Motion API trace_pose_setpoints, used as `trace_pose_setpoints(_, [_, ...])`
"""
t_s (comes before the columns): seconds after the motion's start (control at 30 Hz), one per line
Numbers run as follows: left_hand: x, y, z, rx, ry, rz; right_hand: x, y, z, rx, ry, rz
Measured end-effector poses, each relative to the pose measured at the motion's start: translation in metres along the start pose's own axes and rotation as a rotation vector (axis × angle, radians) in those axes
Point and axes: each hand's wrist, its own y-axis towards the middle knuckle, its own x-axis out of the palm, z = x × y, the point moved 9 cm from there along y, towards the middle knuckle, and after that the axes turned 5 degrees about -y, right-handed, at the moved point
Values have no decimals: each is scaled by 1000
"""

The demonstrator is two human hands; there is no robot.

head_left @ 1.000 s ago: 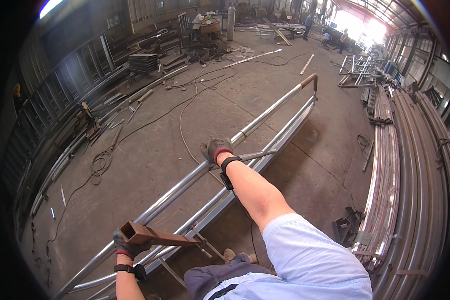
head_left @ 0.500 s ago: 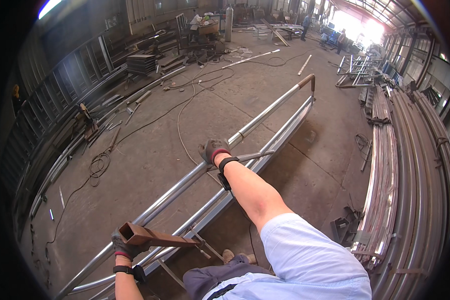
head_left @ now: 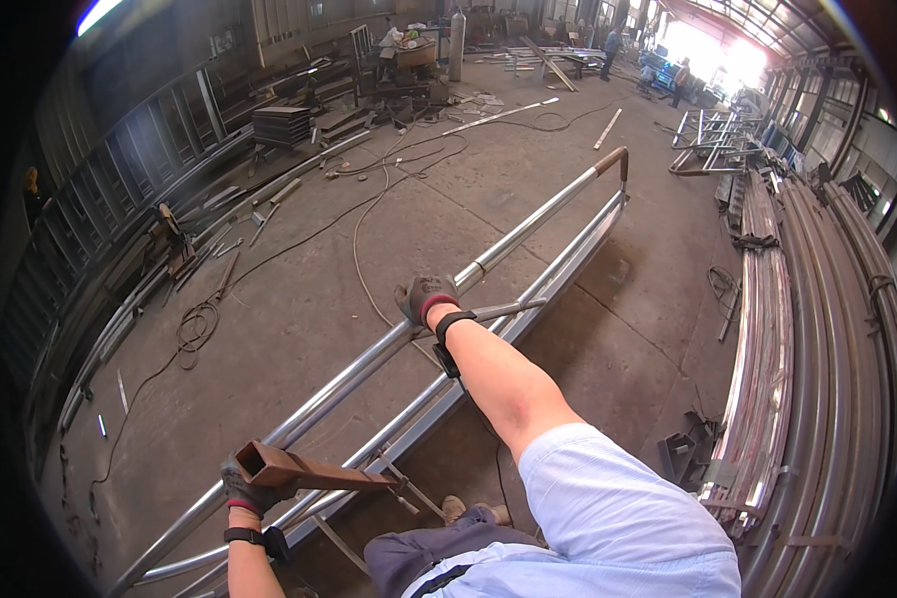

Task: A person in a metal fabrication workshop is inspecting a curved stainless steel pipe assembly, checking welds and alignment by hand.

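A long frame of shiny metal pipes [head_left: 523,231] runs slantwise from the lower left to the upper right. My right hand [head_left: 427,299], in a dark grey glove, is closed around its upper pipe near the middle, where a cross bar joins. Lower left, my gloved left hand [head_left: 249,488] is closed at the open end of a rusty square tube [head_left: 329,474], over the same upper pipe. The tube hides some of its fingers. The other end of the tube reaches a small rod fitting [head_left: 401,490] on the near side of the frame.
Long metal bars [head_left: 762,349] lie bundled along the right. Cables [head_left: 359,239] snake over the concrete floor, one ending in a coil [head_left: 199,324]. Steel pieces and scrap [head_left: 289,125] line the left wall. A gas cylinder [head_left: 456,45] stands at the back; people [head_left: 681,80] are far off.
My hands and the pipe frame hold practically the same place. Far off near the bright doorway, people have shifted slightly.
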Motion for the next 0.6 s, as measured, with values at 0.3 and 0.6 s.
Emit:
trace_pose_setpoints(0.3, [1,2,5,15,50,-13,-3,-2,3,7,-2,0])
trace_pose_setpoints(0.6, [8,-2,-8,55,134,8,-6,-4,0,24,-10,-2])
